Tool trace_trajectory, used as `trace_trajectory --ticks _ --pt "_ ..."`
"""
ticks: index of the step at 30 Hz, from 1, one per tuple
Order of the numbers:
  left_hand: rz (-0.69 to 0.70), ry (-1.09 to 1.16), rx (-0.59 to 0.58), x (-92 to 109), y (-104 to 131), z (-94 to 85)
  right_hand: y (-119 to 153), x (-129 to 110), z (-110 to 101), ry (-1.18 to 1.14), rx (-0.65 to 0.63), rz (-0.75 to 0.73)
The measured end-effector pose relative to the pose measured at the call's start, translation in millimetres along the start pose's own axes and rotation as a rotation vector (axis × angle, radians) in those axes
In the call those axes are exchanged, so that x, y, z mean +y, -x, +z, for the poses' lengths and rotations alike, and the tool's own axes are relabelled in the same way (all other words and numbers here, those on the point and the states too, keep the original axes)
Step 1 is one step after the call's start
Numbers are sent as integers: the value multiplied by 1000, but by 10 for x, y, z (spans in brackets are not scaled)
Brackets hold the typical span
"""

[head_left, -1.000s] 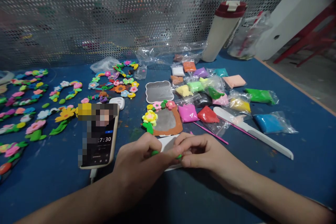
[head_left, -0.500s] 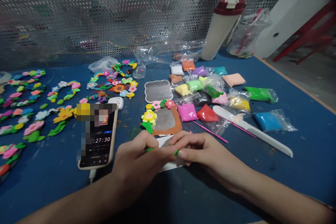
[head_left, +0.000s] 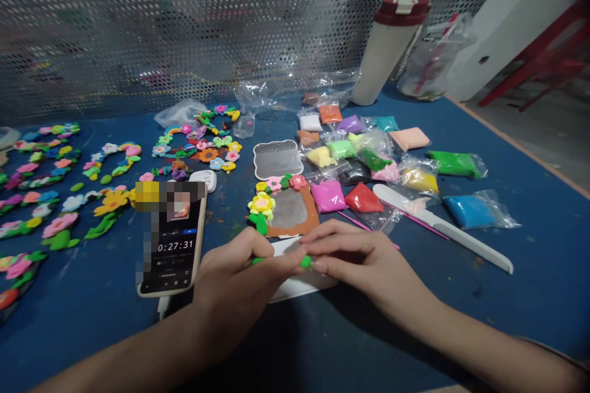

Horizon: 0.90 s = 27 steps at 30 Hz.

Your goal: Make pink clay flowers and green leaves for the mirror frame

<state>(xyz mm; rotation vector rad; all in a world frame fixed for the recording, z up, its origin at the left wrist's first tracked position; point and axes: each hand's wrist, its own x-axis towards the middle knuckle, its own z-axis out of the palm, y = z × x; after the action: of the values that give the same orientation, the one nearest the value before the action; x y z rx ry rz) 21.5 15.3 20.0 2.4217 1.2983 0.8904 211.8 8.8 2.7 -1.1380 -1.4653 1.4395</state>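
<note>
My left hand (head_left: 242, 279) is closed on soft green clay (head_left: 305, 261), which pokes out at its fingertips. More green shows by its curled fingers. My right hand (head_left: 369, 258) meets it from the other side, thumb and fingertips pinched at the end of the clay. Beneath both hands lies a white flat board (head_left: 299, 285), partly covered. Just beyond it is a mirror frame (head_left: 312, 212) coated in brown clay, with a yellow flower (head_left: 261, 204), green leaves and pink flowers along its left and top edges.
A phone (head_left: 177, 245) showing a timer stands left, cable attached. Clay-decorated frames (head_left: 113, 159) fill the far left. Bagged clay (head_left: 328, 196), a white comb (head_left: 456, 233) and a pink stick (head_left: 353, 220) lie right. A plain mirror (head_left: 278, 161) and a tumbler (head_left: 389, 52) are farther back.
My right hand's fingers have shifted slightly, and the green clay between the fingertips shows more now. The hands stay over the white board.
</note>
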Motion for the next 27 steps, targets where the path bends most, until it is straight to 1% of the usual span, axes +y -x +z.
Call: trace_trajectory --ticks 1,3,5,7,12,15,18,21,27 --pt "27 -1 27 -3 2 -9 14 1 6 67 33 -62" --pt "60 -1 41 -10 18 -13 44 17 19 209 86 -199" --pt "52 -23 18 -14 39 -6 74 41 27 343 124 -322" --pt "39 -49 0 -13 51 1 100 60 28 449 148 -399" --pt "117 -45 33 -5 17 1 125 50 25 612 178 -495" --pt "155 -48 56 -5 -4 -4 121 39 35 660 195 -528" --pt "199 -42 77 -10 4 6 112 40 43 684 233 -609" --pt "193 -27 92 -19 29 31 107 41 44 709 261 -664" --pt "171 -24 95 -15 29 32 121 29 37 730 248 -685"
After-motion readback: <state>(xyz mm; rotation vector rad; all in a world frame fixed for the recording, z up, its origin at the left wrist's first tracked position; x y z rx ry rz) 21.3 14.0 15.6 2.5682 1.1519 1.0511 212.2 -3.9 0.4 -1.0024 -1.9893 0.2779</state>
